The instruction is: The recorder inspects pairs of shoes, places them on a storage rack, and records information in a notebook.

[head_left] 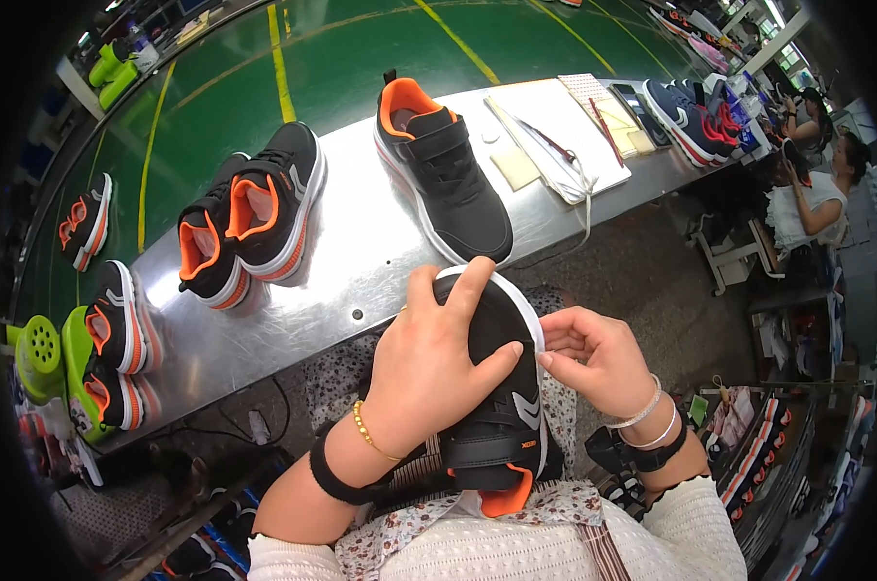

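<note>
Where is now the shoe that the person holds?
In the head view, the held shoe is just right of centre, between the left hand on its upper and the right hand at its sole edge, below the nearest shoe on the table.

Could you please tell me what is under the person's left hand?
The left hand lies on a black shoe; the part it covers cannot be seen.

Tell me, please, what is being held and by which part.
A black strap sneaker: the left grip clasps its forefoot; the right grip touches its white sole edge.
</note>
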{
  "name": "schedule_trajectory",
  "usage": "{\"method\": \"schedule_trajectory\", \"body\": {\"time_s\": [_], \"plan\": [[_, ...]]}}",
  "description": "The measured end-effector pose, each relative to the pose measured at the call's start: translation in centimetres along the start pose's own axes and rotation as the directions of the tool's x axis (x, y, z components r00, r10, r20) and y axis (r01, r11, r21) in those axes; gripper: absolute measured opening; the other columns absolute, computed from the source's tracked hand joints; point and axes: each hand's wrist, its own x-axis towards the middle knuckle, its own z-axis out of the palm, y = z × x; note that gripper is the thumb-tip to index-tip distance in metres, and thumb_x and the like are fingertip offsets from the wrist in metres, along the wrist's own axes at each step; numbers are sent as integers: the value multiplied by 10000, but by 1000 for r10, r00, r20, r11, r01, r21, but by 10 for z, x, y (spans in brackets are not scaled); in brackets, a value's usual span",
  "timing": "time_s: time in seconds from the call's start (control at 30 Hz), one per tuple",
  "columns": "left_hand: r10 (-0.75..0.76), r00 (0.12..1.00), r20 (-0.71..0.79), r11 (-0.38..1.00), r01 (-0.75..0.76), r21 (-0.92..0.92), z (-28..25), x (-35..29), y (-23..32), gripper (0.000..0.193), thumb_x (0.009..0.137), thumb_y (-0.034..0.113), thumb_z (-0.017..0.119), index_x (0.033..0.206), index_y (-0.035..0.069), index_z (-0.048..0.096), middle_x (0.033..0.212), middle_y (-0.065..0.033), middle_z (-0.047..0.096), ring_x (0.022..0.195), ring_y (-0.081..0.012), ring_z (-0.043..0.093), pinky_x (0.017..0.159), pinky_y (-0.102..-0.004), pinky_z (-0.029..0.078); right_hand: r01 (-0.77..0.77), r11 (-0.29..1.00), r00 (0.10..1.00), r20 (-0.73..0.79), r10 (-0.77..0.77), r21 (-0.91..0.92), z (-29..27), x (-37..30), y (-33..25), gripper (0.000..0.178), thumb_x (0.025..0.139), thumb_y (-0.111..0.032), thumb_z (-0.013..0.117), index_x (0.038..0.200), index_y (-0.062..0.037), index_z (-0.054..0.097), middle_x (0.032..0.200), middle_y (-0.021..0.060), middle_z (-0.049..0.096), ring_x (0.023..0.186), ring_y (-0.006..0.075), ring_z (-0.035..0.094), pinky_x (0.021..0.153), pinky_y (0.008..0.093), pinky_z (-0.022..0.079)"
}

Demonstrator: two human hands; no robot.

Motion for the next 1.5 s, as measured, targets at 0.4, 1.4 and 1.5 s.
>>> {"method": "schedule_trajectory", "body": {"time_s": [0.4,1.4,1.5], "plan": [[51,999,-10,997,-51,-63,0,3,-9,673,670,330,683,1256,163,395,1103,-250,411,843,-409,583,692,-418,508,5,1000,1000,-5,-5,-20,-1,4,2,229,781,-6,594,997,58,553,911,116,641,832,150,635,755,253,511],[-140,982,-127,911,77,-405,-35,-13,-76,716,557,171,768,1171,90,409,1059,-90,452,998,-207,467,866,-325,401,207,222,842,58,-537,-953,-54,258,-4,98,734,-80,576,827,-61,599,815,138,605,738,299,609,689,350,498],[-134,982,-129,921,75,-383,-33,-12,-75,719,549,192,771,1167,84,419,1063,-101,436,1021,-229,448,881,-334,387,374,599,695,-214,-687,-708,-42,227,-20,175,757,-46,617,906,-41,525,737,114,582,705,259,626,623,326,497]]}}
